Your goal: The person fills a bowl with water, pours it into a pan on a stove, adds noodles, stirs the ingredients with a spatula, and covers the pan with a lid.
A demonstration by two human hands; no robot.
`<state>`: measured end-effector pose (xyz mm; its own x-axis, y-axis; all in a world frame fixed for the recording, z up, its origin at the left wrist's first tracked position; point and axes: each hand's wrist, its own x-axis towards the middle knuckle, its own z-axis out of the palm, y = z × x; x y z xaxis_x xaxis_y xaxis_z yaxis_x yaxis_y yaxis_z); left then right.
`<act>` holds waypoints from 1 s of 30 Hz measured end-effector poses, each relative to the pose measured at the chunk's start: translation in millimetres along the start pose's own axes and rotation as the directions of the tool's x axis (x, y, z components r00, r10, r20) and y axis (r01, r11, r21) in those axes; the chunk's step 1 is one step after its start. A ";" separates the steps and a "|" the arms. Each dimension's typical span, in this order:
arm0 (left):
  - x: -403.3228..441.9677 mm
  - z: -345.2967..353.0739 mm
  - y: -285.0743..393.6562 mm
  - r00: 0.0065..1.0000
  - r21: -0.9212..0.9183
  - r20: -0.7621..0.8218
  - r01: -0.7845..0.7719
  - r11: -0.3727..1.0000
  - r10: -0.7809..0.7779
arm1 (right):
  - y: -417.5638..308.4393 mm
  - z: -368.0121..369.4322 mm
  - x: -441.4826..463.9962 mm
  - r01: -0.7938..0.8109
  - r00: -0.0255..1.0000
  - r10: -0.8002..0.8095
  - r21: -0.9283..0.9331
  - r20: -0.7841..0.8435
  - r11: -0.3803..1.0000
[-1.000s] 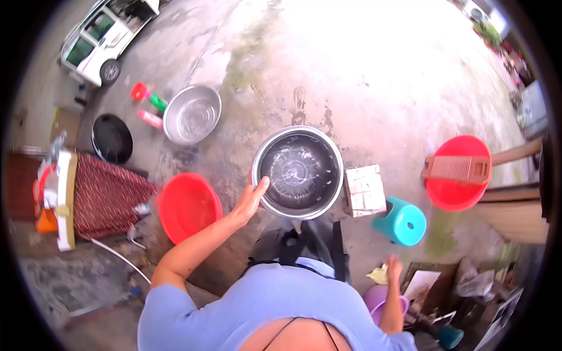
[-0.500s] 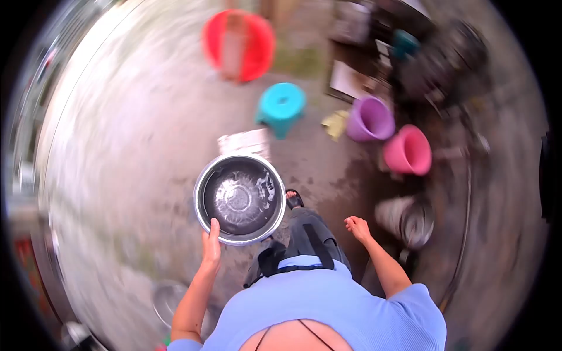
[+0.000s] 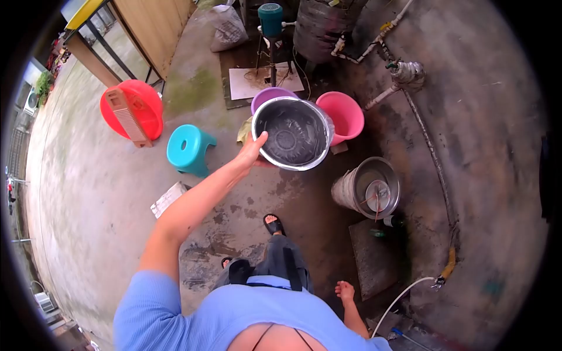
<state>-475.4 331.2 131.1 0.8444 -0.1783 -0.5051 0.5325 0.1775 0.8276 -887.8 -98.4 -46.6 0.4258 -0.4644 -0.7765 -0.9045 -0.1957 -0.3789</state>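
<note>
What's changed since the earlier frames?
The person has turned right, carrying the metal basin in the left grip from beside the pale block toward the purple bucket and pink bucket. Nothing was grasped or released: the left grip still holds the basin, the right grip stays empty.

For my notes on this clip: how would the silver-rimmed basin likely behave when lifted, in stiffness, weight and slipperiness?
The silver-rimmed basin is probably stiff, as its rim looks round and unbent. It seems manageable in weight, since the left hand alone holds it up. Its shiny, smooth-looking rim might turn slippery if wet.
</note>
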 end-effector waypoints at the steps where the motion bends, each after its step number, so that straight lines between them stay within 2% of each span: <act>1: 20.0 11.4 7.5 1.000 -0.005 -0.012 0.014 1.000 -0.014 | -2.2 -1.5 4.8 -0.006 1.000 0.006 0.025 0.006 1.000; 3: 49.7 28.4 18.2 0.999 -0.035 0.010 -0.030 0.999 0.031 | -13.8 -2.3 17.4 -0.013 0.999 0.012 0.023 0.036 1.000; 5: 70.5 34.2 27.8 0.992 -0.143 0.115 -0.045 0.989 0.061 | -31.8 1.5 31.0 0.020 0.997 -0.021 0.019 0.070 1.000; 6: 64.9 41.1 38.1 0.997 -0.113 0.028 -0.071 0.991 0.075 | -53.2 4.3 27.9 0.047 0.996 -0.049 0.028 0.081 0.999; 9: 44.6 27.0 56.9 0.978 -0.218 0.095 -0.164 0.962 0.188 | -94.1 15.1 46.4 0.176 0.976 -0.176 0.009 0.128 0.984; 11: 11.5 2.9 65.4 0.969 -0.239 0.083 -0.206 0.949 0.231 | -128.6 24.9 54.5 0.260 0.949 -0.254 -0.008 0.187 0.966; 16: -125.7 -88.9 56.2 0.974 -0.298 -0.025 -0.224 0.928 0.227 | -231.6 99.5 47.1 0.463 0.851 -0.389 -0.154 0.352 0.873; 19: -235.2 -150.4 31.5 0.945 -0.281 -0.211 -0.303 0.911 0.249 | -277.4 180.8 17.3 0.559 0.770 -0.434 -0.166 0.467 0.812; 23: -386.4 -255.1 -36.4 0.894 -0.309 -0.384 -0.359 0.881 0.230 | -307.0 315.7 -81.2 0.684 0.594 -0.447 -0.128 0.669 0.718; 24: -419.8 -275.6 -54.7 0.845 -0.327 -0.489 -0.409 0.852 0.218 | -306.2 351.1 -109.2 0.725 0.575 -0.474 -0.147 0.667 0.673; 25: -458.2 -302.7 -75.9 0.821 -0.285 -0.524 -0.421 0.861 0.228 | -302.0 381.3 -132.4 0.764 0.557 -0.501 -0.173 0.662 0.621; 26: -496.5 -330.1 -96.6 0.795 -0.243 -0.558 -0.430 0.870 0.237 | -297.1 405.6 -150.1 0.763 0.547 -0.446 -0.203 0.709 0.613; 27: -549.0 -350.2 -103.7 0.809 -0.327 -0.549 -0.437 0.838 0.208 | -289.2 428.4 -167.0 0.758 0.543 -0.389 -0.235 0.744 0.608; 28: -591.4 -369.1 -113.8 0.755 -0.303 -0.638 -0.430 0.850 0.155 | -281.9 442.8 -175.6 0.741 0.575 -0.306 -0.325 0.759 0.588; 29: -619.8 -392.2 -133.5 0.727 -0.391 -0.685 -0.431 0.813 0.056 | -275.6 462.8 -190.5 0.717 0.613 -0.230 -0.412 0.756 0.562; 30: -660.4 -412.8 -145.6 0.676 -0.368 -0.737 -0.406 0.836 0.004 | -269.5 471.8 -239.8 0.803 0.558 -0.239 -0.445 0.794 0.396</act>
<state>-1086.6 822.6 243.1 0.6159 0.5932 -0.5184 0.1238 0.5770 0.8073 -734.8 473.2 4.3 0.4732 0.4736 -0.7428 -0.0273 -0.8349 -0.5497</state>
